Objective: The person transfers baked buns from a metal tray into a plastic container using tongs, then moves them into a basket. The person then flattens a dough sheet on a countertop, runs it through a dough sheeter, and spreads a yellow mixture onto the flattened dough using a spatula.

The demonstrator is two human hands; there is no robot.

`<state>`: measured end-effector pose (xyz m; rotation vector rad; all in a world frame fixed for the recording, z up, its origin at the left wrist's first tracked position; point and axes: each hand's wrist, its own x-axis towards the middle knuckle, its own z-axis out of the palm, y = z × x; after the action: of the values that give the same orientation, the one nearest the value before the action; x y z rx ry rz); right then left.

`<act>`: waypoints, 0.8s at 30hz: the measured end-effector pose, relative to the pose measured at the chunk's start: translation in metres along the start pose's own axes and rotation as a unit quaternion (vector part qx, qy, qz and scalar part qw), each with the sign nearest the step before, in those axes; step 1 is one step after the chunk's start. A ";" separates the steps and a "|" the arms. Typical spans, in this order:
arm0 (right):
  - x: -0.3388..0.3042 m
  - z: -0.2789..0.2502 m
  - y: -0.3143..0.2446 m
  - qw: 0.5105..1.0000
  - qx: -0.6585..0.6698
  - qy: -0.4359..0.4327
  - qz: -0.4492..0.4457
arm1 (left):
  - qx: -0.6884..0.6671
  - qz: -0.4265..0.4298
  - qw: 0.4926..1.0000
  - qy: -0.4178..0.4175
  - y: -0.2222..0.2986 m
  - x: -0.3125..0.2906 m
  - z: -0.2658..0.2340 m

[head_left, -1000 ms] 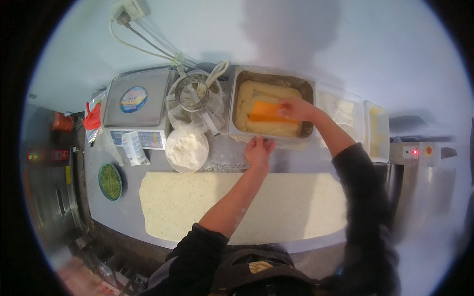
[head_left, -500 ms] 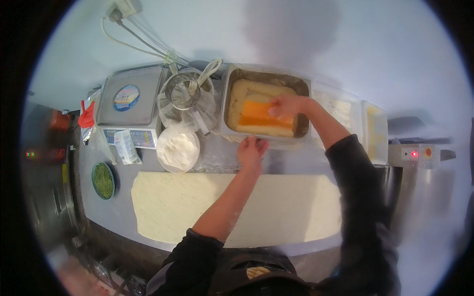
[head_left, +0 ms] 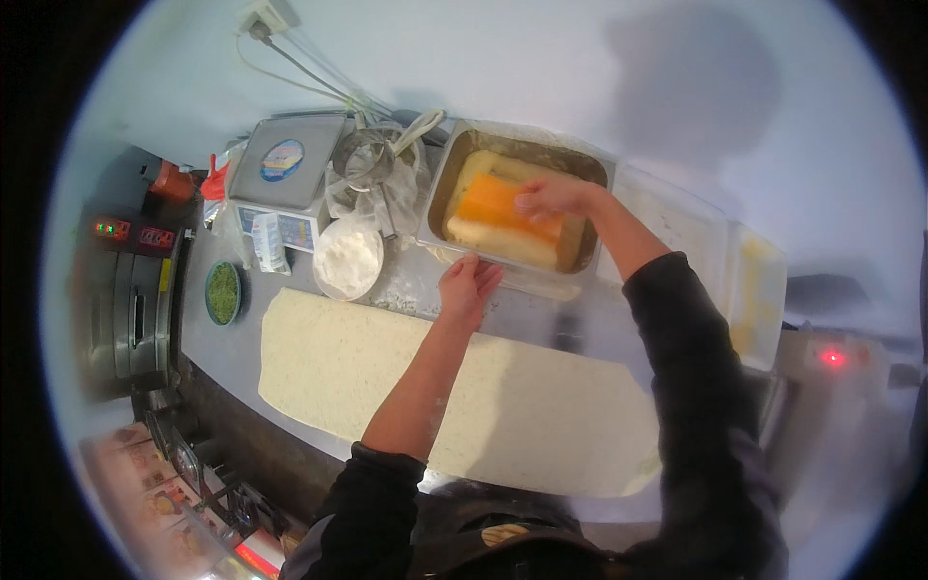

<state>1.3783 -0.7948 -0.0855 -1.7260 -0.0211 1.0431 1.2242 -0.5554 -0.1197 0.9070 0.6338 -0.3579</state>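
Observation:
My right hand [head_left: 559,196] grips a flat orange scraper [head_left: 490,200] inside a deep metal pan [head_left: 438,205]. The scraper is slightly blurred and lies over a pale, soft paste [head_left: 480,235] that covers much of the pan's bottom. My left hand [head_left: 467,288] is at the pan's near left edge, thumb and fingers closed against the rim. Below both hands a wide, thin sheet of pale dough [head_left: 333,353] lies flat on the worktop, partly covered by my left forearm.
Left of the pan stand a sieve [head_left: 364,159] over a bag-lined container, a bowl of white flour [head_left: 348,259], a scale [head_left: 293,159], a packet [head_left: 271,244] and a bowl of chopped greens [head_left: 223,294]. Clear plastic tubs [head_left: 759,290] stand at the right.
The whole view has turned, so the table now slants. In the pan, my right hand has moved the orange scraper toward the far left. The left hand stays at the pan's near rim.

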 end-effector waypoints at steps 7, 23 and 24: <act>-0.008 -0.012 -0.007 0.995 -0.069 -0.014 -0.070 | -0.005 0.017 1.000 0.021 -0.002 -0.012 0.011; -0.001 0.020 0.000 0.996 -0.021 -0.053 -0.070 | 0.001 0.030 0.999 0.026 0.004 -0.008 -0.001; -0.002 0.018 -0.003 0.997 -0.017 -0.047 -0.050 | -0.005 0.032 0.999 0.020 0.003 -0.008 -0.001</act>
<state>1.3666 -0.7807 -0.0827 -1.6883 -0.1849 1.0537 1.2195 -0.5524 -0.1132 0.9257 0.6417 -0.2795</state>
